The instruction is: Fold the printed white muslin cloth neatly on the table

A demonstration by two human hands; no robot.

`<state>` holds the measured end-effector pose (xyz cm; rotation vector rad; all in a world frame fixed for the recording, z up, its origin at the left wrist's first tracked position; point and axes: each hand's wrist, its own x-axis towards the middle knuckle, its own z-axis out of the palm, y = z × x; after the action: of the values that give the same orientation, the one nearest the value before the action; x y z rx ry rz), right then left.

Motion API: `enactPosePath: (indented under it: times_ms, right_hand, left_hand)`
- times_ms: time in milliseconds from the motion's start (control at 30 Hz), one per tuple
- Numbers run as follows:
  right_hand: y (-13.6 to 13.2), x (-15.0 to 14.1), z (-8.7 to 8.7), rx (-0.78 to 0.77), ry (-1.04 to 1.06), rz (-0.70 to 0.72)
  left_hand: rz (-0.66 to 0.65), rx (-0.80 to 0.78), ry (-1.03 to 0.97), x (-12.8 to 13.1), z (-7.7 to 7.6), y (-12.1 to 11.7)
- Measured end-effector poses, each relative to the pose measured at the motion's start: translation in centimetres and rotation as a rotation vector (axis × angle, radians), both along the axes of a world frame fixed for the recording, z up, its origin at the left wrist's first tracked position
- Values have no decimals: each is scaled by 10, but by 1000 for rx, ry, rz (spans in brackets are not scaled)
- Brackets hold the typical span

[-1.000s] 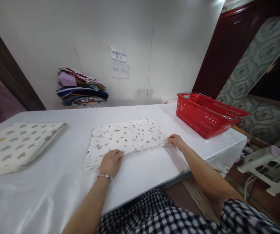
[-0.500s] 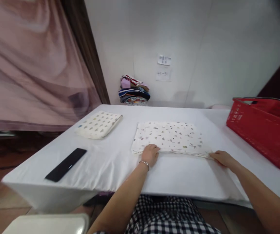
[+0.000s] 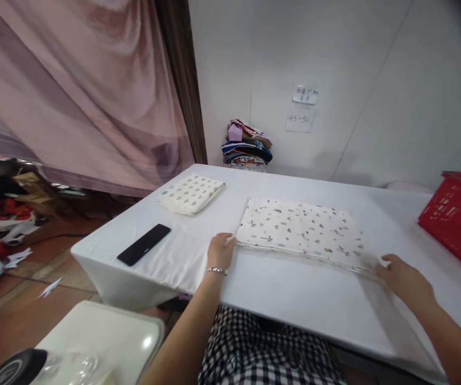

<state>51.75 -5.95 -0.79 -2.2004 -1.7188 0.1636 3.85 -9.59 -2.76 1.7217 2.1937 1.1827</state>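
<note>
A folded white cloth (image 3: pixel 300 230) with small printed plants and shapes lies flat on the white-covered table. At its near left corner, my left hand (image 3: pixel 220 251), with a bracelet on the wrist, has its fingers closed on the edge. My right hand (image 3: pixel 404 278) pinches the near right corner, where the cloth looks slightly blurred. Farther left rests another folded cream cloth (image 3: pixel 192 193), patterned with grey cloud-like marks, apart from both hands.
A black flat object (image 3: pixel 144 244) like a phone lies near the table's left edge. A red plastic basket (image 3: pixel 456 222) stands at right. Behind the table is a stack of folded fabrics (image 3: pixel 247 147). A white stool (image 3: pixel 102 334) stands at lower left.
The view has swung left, bringing in the black object and stool. My left hand has slid along the cloth's near edge to its left corner. My right hand stays at the right corner.
</note>
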Motion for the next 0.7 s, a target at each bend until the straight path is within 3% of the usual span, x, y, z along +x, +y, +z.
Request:
enactPosePath:
  times_ms: [100,200,400,567,700]
  right_hand:
    - [-5,-53,8,55,-42,174]
    - [-12,-122,11,64,80,536]
    - [-9,-244,12,237,206,974]
    - [13,-309,6,296,137,1089]
    - [22,-331,-9,248,159,1067]
  left_hand:
    - [84,-123,-113,-5,0,-2]
    - [31,-144,-38,1,3,-4]
    - [31,-205,70,12,6,-9]
    - [49,-222,109,12,1,-8]
    - [38,-206,79,10,-2,-6]
